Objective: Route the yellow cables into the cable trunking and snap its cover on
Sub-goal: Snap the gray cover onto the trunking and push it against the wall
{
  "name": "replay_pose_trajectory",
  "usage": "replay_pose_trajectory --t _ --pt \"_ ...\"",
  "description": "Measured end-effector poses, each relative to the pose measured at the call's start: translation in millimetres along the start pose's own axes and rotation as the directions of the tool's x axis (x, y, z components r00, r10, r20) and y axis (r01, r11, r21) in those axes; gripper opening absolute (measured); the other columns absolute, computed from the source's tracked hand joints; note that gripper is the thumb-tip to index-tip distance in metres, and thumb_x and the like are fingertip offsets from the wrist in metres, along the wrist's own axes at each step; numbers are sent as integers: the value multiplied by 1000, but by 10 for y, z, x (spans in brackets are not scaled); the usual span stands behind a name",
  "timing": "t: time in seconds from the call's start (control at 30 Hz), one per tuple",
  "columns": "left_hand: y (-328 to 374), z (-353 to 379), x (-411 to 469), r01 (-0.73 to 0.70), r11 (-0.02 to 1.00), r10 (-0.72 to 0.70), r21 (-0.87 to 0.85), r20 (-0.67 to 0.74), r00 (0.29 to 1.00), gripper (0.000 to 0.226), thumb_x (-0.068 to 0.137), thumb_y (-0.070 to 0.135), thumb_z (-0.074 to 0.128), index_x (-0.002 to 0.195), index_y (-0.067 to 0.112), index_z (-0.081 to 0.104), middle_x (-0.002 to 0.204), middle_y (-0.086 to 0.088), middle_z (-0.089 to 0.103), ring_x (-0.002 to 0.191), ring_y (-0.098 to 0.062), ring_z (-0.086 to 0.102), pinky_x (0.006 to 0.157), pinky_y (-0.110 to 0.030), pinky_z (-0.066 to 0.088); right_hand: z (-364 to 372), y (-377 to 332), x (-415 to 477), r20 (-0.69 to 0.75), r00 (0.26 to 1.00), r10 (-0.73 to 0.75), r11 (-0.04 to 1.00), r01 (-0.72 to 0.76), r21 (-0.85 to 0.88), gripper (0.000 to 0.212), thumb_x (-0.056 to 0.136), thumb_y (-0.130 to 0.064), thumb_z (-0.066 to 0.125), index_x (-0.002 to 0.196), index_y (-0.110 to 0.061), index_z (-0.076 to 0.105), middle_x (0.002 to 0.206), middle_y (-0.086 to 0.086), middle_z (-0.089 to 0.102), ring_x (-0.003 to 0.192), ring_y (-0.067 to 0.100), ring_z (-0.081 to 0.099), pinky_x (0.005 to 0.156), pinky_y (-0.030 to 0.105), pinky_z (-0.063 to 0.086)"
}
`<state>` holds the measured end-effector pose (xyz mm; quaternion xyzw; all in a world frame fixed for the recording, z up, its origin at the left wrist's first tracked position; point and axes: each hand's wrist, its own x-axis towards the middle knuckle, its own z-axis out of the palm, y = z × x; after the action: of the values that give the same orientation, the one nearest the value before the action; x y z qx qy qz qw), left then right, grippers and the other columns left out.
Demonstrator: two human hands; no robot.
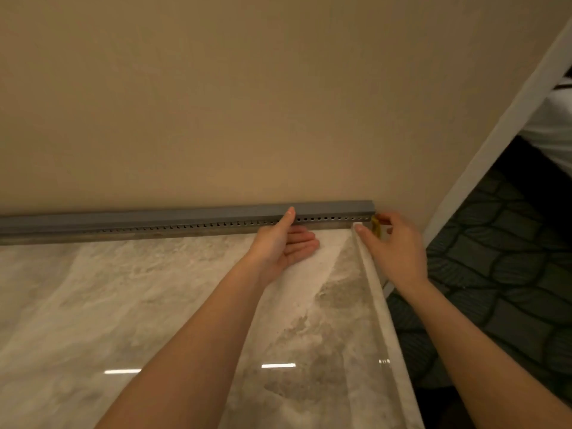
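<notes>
Along the marble counter (154, 305)'s back edge the trunking (185, 222) looks covered, left hand (283, 243) flat-open against it, while at its right corner the right hand (399, 246) pinches protruding yellow cables (376, 226), unfinished.

My worktop (154, 305) is glossy grey-and-white marble running up to the beige wall. Along its back edge lies the grey cable trunking (185, 219), its perforated side facing me and its end reaching the worktop's right corner. My left hand (283, 246) rests on the marble just beside it.

Grey trunking (185, 216), yellow cables (376, 226), marbled counter (154, 289), beige wall (216, 103)
</notes>
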<state>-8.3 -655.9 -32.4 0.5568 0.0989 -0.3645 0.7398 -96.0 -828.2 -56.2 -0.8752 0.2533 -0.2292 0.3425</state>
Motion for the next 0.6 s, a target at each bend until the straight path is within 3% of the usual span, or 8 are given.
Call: replay_pose_trajectory --t 0.13,0.3,0.6 --pt "-21 41 33 -75 996 72 -54 -49 996 37 94 30 51 103 -6 53 88 -17 65 74 -23 68 57 -30 60 29 -13 75 -65 988 -140 956 118 -270 39 88 -46 53 102 -11 62 95 9 65 83 25 59 62 28 42" --pt "-3 71 52 -99 993 96 -63 -39 995 25 95 26 49 91 2 54 87 -16 65 76 -23 67 61 -30 59 13 -38 160 -27 971 -238 914 214 -343 34 88 -40 57 93 -7 62 87 12 64 77 27 58 60 34 45" --pt "-2 85 49 -93 995 91 -25 -70 993 31 95 29 49 100 -1 52 84 -15 65 74 -23 66 60 -32 58 -19 -168 132 82 985 -151 901 171 -399 32 93 -34 48 101 -5 57 98 15 61 88 30 56 69 37 46"
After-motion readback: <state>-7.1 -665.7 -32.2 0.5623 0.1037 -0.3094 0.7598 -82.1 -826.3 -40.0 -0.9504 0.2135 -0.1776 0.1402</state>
